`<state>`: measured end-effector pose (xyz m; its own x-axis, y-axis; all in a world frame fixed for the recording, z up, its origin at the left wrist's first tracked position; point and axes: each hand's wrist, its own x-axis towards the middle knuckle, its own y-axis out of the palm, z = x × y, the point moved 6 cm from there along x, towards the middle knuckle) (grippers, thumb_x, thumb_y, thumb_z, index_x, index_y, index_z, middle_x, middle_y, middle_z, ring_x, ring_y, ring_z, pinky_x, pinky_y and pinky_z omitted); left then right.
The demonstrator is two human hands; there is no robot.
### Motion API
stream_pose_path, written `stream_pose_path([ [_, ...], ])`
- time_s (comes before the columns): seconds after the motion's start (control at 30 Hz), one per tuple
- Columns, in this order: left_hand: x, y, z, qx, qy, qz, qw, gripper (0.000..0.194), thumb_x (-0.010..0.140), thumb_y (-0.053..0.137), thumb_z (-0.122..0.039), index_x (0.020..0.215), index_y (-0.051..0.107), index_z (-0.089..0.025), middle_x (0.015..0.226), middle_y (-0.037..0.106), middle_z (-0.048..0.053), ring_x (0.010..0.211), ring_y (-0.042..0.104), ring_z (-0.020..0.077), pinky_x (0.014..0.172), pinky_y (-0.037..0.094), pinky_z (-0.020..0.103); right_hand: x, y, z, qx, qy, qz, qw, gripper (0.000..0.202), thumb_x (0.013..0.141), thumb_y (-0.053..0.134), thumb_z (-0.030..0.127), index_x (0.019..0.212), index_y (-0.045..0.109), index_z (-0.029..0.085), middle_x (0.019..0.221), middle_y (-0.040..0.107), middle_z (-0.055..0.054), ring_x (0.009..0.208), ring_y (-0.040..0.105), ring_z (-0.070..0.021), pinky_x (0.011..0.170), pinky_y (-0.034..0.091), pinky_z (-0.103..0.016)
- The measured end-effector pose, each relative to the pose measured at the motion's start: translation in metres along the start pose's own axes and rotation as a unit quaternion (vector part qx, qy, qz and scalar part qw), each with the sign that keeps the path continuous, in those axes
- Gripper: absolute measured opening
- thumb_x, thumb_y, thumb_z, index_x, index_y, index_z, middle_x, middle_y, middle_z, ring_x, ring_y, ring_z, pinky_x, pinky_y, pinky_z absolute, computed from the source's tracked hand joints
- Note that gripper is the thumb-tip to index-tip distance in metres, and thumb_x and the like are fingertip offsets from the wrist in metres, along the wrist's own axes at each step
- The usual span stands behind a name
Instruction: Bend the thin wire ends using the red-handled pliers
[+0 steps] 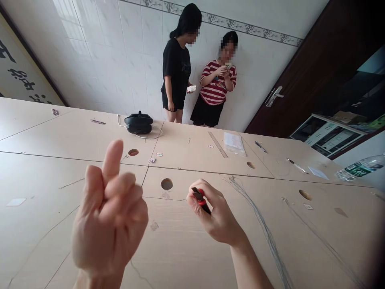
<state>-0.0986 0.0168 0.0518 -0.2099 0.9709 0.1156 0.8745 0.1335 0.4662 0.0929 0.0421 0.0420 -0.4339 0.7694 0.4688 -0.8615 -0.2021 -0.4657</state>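
My left hand is raised over the table at the left, palm side toward me. One finger points up while the other fingers curl in against the thumb, and anything between them is too small or hidden to make out. My right hand wraps round small pliers with a dark metal head and red-and-black handles; part of the tool is hidden in the palm. A thin wire stretches from beside the left hand to the right fingertips. To the right of the right hand lies a bundle of long grey wires.
The pale tabletop has round cable holes. Toward its far side are a black headset, a ruler, a plastic bag and pens. A water bottle is at right. Two people stand by the wall.
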Motion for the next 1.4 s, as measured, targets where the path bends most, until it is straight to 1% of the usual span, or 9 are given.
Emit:
stream_pose_path([
  [0.13,0.023,0.007,-0.011,-0.096,0.109,-0.079,0.986,0.039,0.101,0.038,-0.049,0.110,0.073,-0.035,0.124,0.070,-0.001,0.118,0.063,0.0161,0.093,0.056,0.027,-0.001,0.001,0.001,-0.002,0.005,0.010,1.000,0.013,0.094,0.047,0.017,0.083,0.043,0.023,0.080,0.049,-0.001,0.071,0.044,-0.0149,0.064,0.040,-0.028],
  [0.37,0.033,0.020,0.037,0.050,-0.020,0.021,0.998,0.047,0.097,0.044,-0.053,0.112,0.073,-0.018,0.124,0.070,0.012,0.128,0.056,0.0265,0.112,0.039,0.043,-0.005,-0.007,0.004,-0.001,-0.002,0.011,1.000,0.014,0.093,0.047,0.013,0.084,0.043,0.023,0.082,0.049,-0.001,0.074,0.047,-0.0154,0.064,0.040,-0.028],
  [0.53,0.020,0.041,0.063,0.166,-0.162,0.187,0.955,0.046,0.098,0.044,-0.050,0.113,0.073,-0.018,0.117,0.073,0.013,0.117,0.062,0.0286,0.103,0.044,0.042,-0.006,-0.019,0.007,-0.032,-0.009,-0.017,0.999,0.013,0.095,0.047,0.016,0.084,0.044,0.023,0.080,0.050,-0.001,0.075,0.050,-0.0157,0.063,0.039,-0.028],
  [0.63,0.012,0.050,0.066,0.172,-0.206,0.273,0.924,0.050,0.100,0.038,-0.050,0.115,0.070,-0.015,0.078,0.075,0.009,0.081,0.068,0.0221,0.078,0.051,0.034,-0.006,-0.028,0.007,-0.037,-0.011,-0.042,0.998,0.015,0.097,0.046,0.018,0.083,0.044,0.023,0.080,0.050,0.000,0.070,0.049,-0.0138,0.062,0.039,-0.027],
  [0.77,0.002,0.057,0.070,0.183,-0.259,0.374,0.872,0.057,0.100,0.034,-0.055,0.098,0.072,-0.013,0.050,0.060,0.001,0.039,0.040,0.0092,0.044,0.029,0.024,-0.005,-0.036,0.002,-0.036,0.006,-0.069,0.997,0.016,0.098,0.047,0.021,0.082,0.044,0.023,0.079,0.047,0.000,0.067,0.046,-0.0129,0.061,0.039,-0.027],
  [1.07,-0.037,0.080,0.089,-0.080,-0.369,0.552,0.743,0.063,0.099,0.037,-0.051,0.074,0.075,-0.007,0.040,0.054,0.004,0.023,0.024,0.0049,0.025,0.013,0.021,-0.005,-0.034,-0.005,-0.010,0.025,-0.082,0.996,0.017,0.097,0.046,0.020,0.081,0.042,0.023,0.077,0.044,0.002,0.063,0.041,-0.0112,0.058,0.035,-0.025],
  [1.17,-0.045,0.082,0.090,-0.166,-0.369,0.519,0.753,0.059,0.092,0.051,-0.054,0.058,0.070,-0.010,0.031,0.041,0.000,0.020,0.023,0.0051,0.022,0.012,0.020,-0.003,-0.031,-0.007,0.001,0.030,-0.078,0.996,0.019,0.097,0.047,0.020,0.080,0.040,0.023,0.077,0.043,0.003,0.062,0.039,-0.0110,0.058,0.035,-0.025],
  [1.27,-0.042,0.078,0.075,-0.174,-0.310,0.466,0.810,0.056,0.084,0.061,-0.059,0.050,0.066,-0.015,0.029,0.033,-0.003,0.022,0.025,0.0057,0.024,0.018,0.020,-0.002,-0.028,-0.011,0.010,0.037,-0.070,0.997,0.019,0.097,0.046,0.021,0.080,0.040,0.023,0.078,0.043,0.002,0.065,0.038,-0.0116,0.062,0.036,-0.026],
  [1.4,-0.024,0.065,0.035,-0.220,-0.205,0.338,0.892,0.049,0.095,0.048,-0.050,0.064,0.074,-0.023,0.039,0.055,0.001,0.028,0.045,0.0104,0.028,0.039,0.021,-0.002,-0.024,-0.015,0.022,0.041,-0.059,0.997,0.017,0.097,0.047,0.019,0.081,0.041,0.023,0.079,0.043,0.002,0.066,0.039,-0.0122,0.062,0.036,-0.026],
])
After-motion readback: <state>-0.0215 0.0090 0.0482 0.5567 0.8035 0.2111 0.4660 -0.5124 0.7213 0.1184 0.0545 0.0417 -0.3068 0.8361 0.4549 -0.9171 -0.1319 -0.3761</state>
